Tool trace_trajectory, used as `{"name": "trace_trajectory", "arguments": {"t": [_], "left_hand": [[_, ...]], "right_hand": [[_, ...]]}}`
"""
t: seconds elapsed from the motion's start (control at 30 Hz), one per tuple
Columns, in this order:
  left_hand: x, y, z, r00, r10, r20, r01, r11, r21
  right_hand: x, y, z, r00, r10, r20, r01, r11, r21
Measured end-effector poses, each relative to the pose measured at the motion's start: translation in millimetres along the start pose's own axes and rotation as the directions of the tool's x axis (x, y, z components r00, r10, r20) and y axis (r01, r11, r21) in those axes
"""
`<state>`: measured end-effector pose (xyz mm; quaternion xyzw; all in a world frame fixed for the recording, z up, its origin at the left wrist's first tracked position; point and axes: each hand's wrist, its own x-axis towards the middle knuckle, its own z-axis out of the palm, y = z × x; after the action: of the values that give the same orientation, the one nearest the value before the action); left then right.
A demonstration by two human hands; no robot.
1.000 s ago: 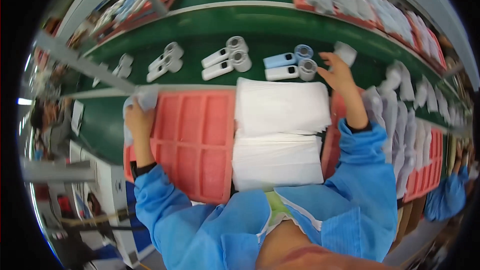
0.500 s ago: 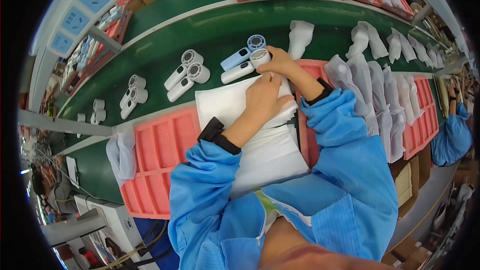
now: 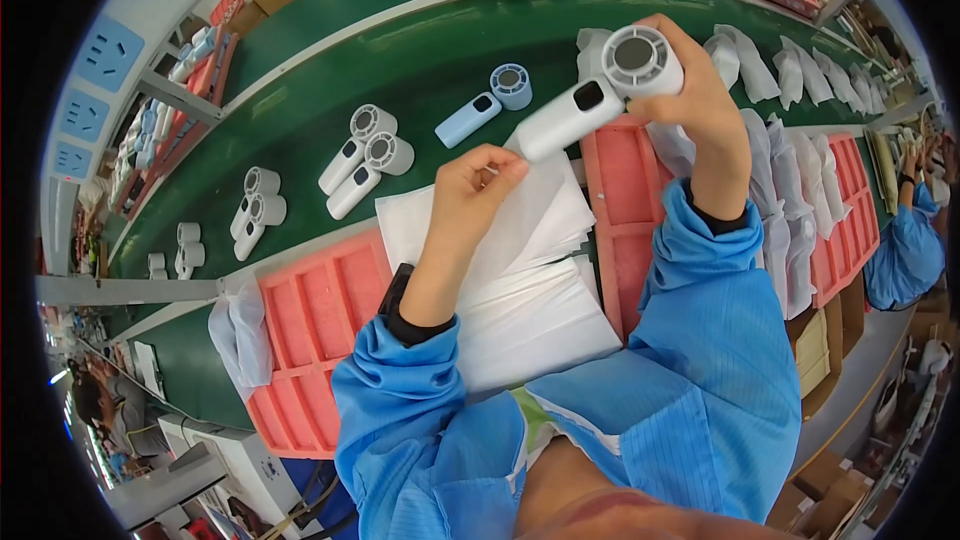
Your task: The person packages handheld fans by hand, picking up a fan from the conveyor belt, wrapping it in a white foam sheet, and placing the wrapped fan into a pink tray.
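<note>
With the stack of white sheets (image 3: 540,330) as the centre of a clock dial, and 12 o'clock toward the top of the view, the white handheld fan (image 3: 575,115) is held up at about 1 o'clock. Its long axis runs from 2 o'clock to 8 o'clock: the round head is at the 2 o'clock end, and the handle points to 8 o'clock. The dark centre of the head and the dark square panel near its neck both face the camera.

The right hand (image 3: 705,90) is curled closed around the head's far side, with the fingers over its upper edge and the thumb along the lower one. The left hand (image 3: 468,198) has its thumb and fingers drawn nearly together, just beside the handle's end and over the upper part of the sheets; whether it grips a sheet, I cannot tell.

At 11 o'clock a light blue fan (image 3: 468,122) lies on the green worktop (image 3: 430,75), its handle also aimed at 8 o'clock. A pair of white fans (image 3: 352,190) lies at 10 o'clock, pointing similarly.

One pink tray (image 3: 345,290) sits between 8 and 9 o'clock, with pale wrapped pieces (image 3: 245,335) at its outer edge; another pink tray (image 3: 622,185) is at 2 o'clock. More wrapped bundles (image 3: 800,250) lie toward 3 o'clock.
</note>
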<state>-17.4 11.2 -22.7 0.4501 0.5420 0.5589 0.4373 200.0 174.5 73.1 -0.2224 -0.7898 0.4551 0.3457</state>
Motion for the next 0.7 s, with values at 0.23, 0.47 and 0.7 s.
{"name": "trace_trajectory", "arguments": {"t": [0.23,0.47,0.7], "left_hand": [[-19,34,-18,0.971,0.065,-0.23,-0.122,0.962,-0.243],[-27,55,-21,0.946,-0.047,-0.321,-0.193,0.715,-0.672],[-43,42,-7,0.825,0.426,-0.372,-0.436,0.898,0.061]], "right_hand": [[7,-3,59,0.974,-0.094,0.205,0.076,0.992,0.098],[0,-2,131,0.906,-0.376,0.197,0.414,0.884,-0.217],[-18,-24,148,0.948,-0.267,0.173,0.315,0.86,-0.401]]}}
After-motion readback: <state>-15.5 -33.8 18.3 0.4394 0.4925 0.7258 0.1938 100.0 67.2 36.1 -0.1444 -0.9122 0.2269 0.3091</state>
